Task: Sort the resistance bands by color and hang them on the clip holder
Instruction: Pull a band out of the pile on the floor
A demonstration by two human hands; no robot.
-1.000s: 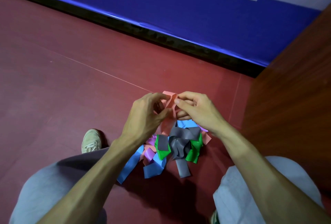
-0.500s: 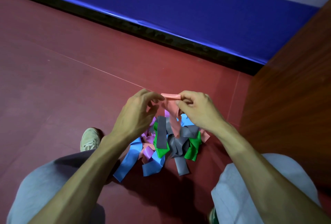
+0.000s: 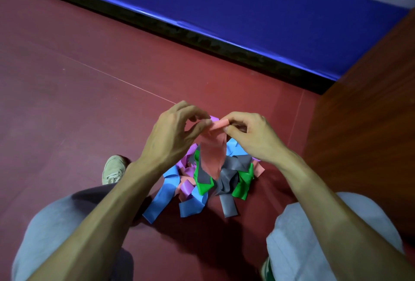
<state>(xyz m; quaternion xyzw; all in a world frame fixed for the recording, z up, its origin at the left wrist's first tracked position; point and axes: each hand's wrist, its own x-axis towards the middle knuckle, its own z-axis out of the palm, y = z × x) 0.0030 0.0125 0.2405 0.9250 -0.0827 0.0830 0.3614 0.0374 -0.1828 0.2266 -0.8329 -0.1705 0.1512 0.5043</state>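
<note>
We saw both hands raised over the floor (image 3: 89,78), sharing one pink band (image 3: 212,157) between them. The left hand (image 3: 173,132) pinched the band's upper edge, its fingers (image 3: 197,112) curled in towards the thumb. The right hand (image 3: 253,137) pinched the same edge just beside it, fingers (image 3: 233,117) bent over the rolled top. From that grip the band hung down wide and slightly twisted, its lower end in front of the pile of bands (image 3: 226,177); we could not tell whether it touched the pile. The pile lay on the floor between the person's knees, towards the floor's far right corner, where a blue wall pad (image 3: 247,11) met a wooden panel (image 3: 370,123). In the tangle we made out a blue band (image 3: 161,199) trailing out to the left, a grey band (image 3: 229,206) pointing towards us, a green band (image 3: 242,184) on the right and a purple band (image 3: 188,188) underneath. A pale shoe (image 3: 113,169) stood on the floor just left of the pile
</note>
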